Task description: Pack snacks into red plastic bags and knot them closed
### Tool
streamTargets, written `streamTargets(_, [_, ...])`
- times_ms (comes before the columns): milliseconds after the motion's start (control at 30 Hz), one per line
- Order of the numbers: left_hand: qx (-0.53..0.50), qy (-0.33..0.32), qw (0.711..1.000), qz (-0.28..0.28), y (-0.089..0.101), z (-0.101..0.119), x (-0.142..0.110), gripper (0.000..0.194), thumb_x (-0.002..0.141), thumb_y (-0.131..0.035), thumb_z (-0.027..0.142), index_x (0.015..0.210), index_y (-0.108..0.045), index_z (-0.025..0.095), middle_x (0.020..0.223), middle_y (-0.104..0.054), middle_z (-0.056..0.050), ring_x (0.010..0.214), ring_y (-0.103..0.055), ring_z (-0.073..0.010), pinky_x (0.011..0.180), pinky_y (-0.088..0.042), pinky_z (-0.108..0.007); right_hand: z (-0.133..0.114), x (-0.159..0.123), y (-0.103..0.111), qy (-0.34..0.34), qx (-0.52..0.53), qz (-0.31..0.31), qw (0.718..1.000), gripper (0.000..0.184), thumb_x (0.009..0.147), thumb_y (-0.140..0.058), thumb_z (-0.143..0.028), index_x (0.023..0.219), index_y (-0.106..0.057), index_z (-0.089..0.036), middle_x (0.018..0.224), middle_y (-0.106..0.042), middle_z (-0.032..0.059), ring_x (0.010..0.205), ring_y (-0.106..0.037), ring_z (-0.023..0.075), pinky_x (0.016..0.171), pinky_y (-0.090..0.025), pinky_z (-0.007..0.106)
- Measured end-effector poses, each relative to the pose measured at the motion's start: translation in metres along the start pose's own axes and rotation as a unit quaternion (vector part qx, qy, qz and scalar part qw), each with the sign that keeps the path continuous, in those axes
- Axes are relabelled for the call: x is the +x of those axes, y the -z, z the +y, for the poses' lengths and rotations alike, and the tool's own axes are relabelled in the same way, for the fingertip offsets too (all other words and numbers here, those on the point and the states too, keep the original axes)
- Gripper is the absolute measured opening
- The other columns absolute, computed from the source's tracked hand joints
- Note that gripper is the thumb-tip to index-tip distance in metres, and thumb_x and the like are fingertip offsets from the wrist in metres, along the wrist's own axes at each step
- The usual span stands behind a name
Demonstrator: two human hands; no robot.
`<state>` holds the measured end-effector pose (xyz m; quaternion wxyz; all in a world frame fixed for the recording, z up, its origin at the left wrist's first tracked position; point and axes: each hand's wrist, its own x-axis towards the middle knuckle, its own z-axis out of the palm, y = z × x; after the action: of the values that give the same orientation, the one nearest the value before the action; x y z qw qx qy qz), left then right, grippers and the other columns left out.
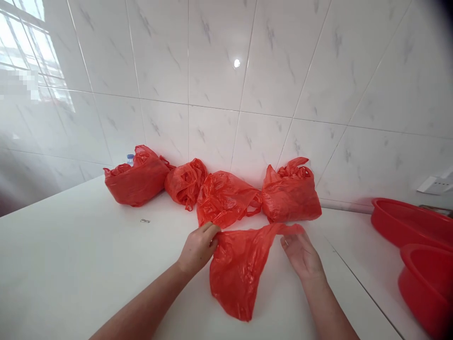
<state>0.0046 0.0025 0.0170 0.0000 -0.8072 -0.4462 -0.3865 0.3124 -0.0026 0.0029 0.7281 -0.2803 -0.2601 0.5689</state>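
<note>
A thin red plastic bag (239, 271) hangs between my two hands above the white table, its lower end drooping towards me. My left hand (201, 245) is closed on the bag's upper left corner. At the upper right, my right hand (300, 252) supports the bag's drawn-out end, with the palm partly turned to view and the plastic lying over its fingers. Some of those fingertips are hidden behind the film. Just beyond my left hand lies a crumpled red bag (226, 198) with a loose handle loop.
Against the tiled wall stand a long red bag bundle (138, 182), a round bundle (187, 183) and a boxy bundle (292, 193). A blue-capped bottle (130, 159) shows behind the leftmost. Red basins (406, 224) sit at right, beyond a table seam. A small clear scrap (145, 221) lies left.
</note>
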Motion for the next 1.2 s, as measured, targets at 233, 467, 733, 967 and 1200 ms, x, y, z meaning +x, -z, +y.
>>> streamTargets(233, [0.061,-0.029,0.978,0.196,0.010,-0.002,0.002,0.025,0.064,-0.038,-0.002,0.075,-0.044,0.020,0.067,-0.046,0.002,0.057,-0.040,-0.0108,0.053,-0.034,-0.020,0.001,-0.030,-0.032,-0.091,-0.158,-0.230,0.956,0.031,0.080,-0.064,-0.044,0.066,-0.055,-0.018,0.051,-0.042,-0.0050,0.042,-0.032,0.0038,0.042,-0.026,0.018])
streamTargets(467, [-0.021,-0.198,0.979,0.042,-0.010,0.032,-0.015,0.017,0.072,-0.049,0.007,0.084,-0.049,0.019,0.074,-0.054,-0.002,0.064,-0.047,-0.0131,0.056,-0.039,-0.023,0.042,-0.055,-0.071,-0.108,-0.332,-0.245,0.904,0.043,0.081,-0.055,-0.057,0.105,-0.057,-0.021,0.088,-0.060,0.0052,0.072,-0.057,0.0160,0.054,-0.042,0.025])
streamTargets(733, [-0.111,-0.068,0.988,-0.086,-0.016,0.036,-0.017,0.011,0.081,-0.044,0.011,0.073,-0.045,0.020,0.071,-0.052,0.001,0.063,-0.045,-0.0113,0.058,-0.037,-0.022,0.056,-0.043,-0.056,-0.064,-0.353,-0.112,0.927,0.038,0.075,-0.064,-0.053,0.083,-0.063,-0.015,0.073,-0.061,0.0042,0.061,-0.053,0.0142,0.052,-0.043,0.025])
streamTargets(967, [-0.170,0.134,0.972,-0.090,-0.016,0.025,-0.013,0.019,0.081,-0.049,0.024,0.065,-0.041,0.020,0.069,-0.052,0.003,0.058,-0.042,-0.0109,0.055,-0.033,-0.023,0.049,-0.037,-0.053,-0.016,-0.282,-0.027,0.959,0.040,0.070,-0.072,-0.046,0.099,-0.063,-0.020,0.092,-0.065,0.0071,0.078,-0.060,0.0195,0.059,-0.051,0.028])
streamTargets(1200, [-0.287,0.230,0.928,0.063,-0.011,0.013,-0.005,0.025,0.083,-0.050,0.034,0.065,-0.042,0.019,0.072,-0.051,0.003,0.065,-0.044,-0.0114,0.060,-0.036,-0.023,0.030,-0.037,-0.048,0.026,-0.354,-0.096,0.930,0.034,0.076,-0.067,-0.040,0.104,-0.064,-0.022,0.100,-0.068,0.0066,0.084,-0.064,0.0205,0.063,-0.055,0.030])
